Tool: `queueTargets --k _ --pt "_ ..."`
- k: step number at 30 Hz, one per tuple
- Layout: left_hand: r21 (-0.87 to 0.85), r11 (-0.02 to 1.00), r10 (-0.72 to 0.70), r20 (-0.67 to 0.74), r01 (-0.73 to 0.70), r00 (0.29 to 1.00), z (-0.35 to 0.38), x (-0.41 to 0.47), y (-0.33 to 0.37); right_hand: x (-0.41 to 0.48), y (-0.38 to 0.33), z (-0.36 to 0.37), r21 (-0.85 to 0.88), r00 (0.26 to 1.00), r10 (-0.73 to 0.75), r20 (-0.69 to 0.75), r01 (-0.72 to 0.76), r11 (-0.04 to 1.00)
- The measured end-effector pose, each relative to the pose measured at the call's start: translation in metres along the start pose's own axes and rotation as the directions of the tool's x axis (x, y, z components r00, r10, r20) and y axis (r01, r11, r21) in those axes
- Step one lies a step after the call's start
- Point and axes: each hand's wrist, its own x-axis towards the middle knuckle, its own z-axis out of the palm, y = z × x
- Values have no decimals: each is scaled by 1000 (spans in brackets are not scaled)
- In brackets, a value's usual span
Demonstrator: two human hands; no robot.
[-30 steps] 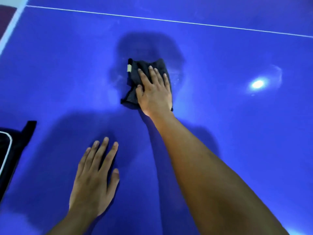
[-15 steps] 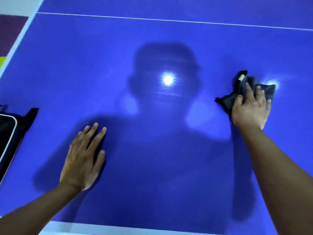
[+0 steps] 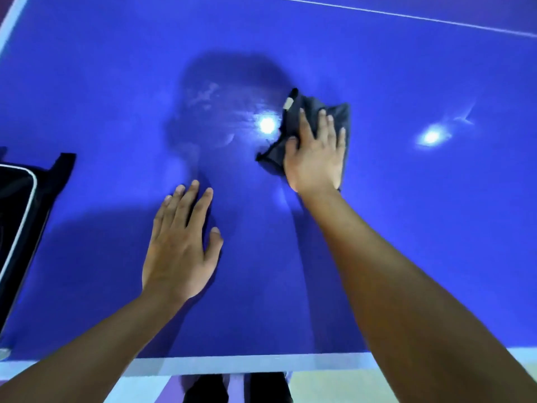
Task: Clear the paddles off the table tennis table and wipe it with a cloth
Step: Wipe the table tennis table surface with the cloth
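A dark grey cloth (image 3: 293, 120) with a small pale tag lies crumpled on the blue table tennis table (image 3: 116, 82), right of its middle. My right hand (image 3: 316, 152) lies flat on top of the cloth with straight fingers, pressing it to the surface. My left hand (image 3: 180, 245) rests palm down on the bare table nearer to me, fingers spread and holding nothing. Faint smear marks show on the table just left of the cloth. No paddle is in view.
A black case with a white edge (image 3: 17, 216) lies at the table's left side. The white line along the near edge (image 3: 232, 363) runs across the bottom, with floor below it. Another white line (image 3: 406, 16) crosses the far right corner.
My right hand has slid the cloth from the right back toward the middle of the table. My left hand has stayed flat on the surface, and the view has shifted.
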Motion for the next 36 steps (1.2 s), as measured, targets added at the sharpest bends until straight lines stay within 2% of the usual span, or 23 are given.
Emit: queueTargets --k 4,7,10,14,19,22,25,33,36 --pt "-211 977 -61 -83 42 995 -5 -5 -4 -54 -92 18 55 968 -248 23 246 968" --pt "-298 954 -86 -131 44 988 -15 -15 -7 -69 -111 21 67 947 -312 69 308 949" --pt "-181 983 -49 -102 30 994 -21 -57 -12 -67 -105 15 99 939 -321 124 310 945" --pt "13 999 -44 -59 45 997 -27 -117 -33 -64 -58 1 137 931 -349 109 334 933" --pt "61 994 -82 -60 86 995 -25 -130 -38 -66 82 -23 62 995 -95 9 95 994" --pt "69 993 -91 -72 96 993 -24 -132 -37 -86 156 -39 60 998 60 -16 -59 996" --pt "67 993 -90 -77 95 993 -25 -131 -39 -107 198 -51 69 973 227 -44 -224 972" --pt "108 990 -83 -68 90 994 -21 -132 -41 -111 165 -46 68 892 448 -66 -444 893" --pt "125 990 -56 -90 68 994 -19 -134 -43 -122 109 -35 76 911 408 -54 -404 912"
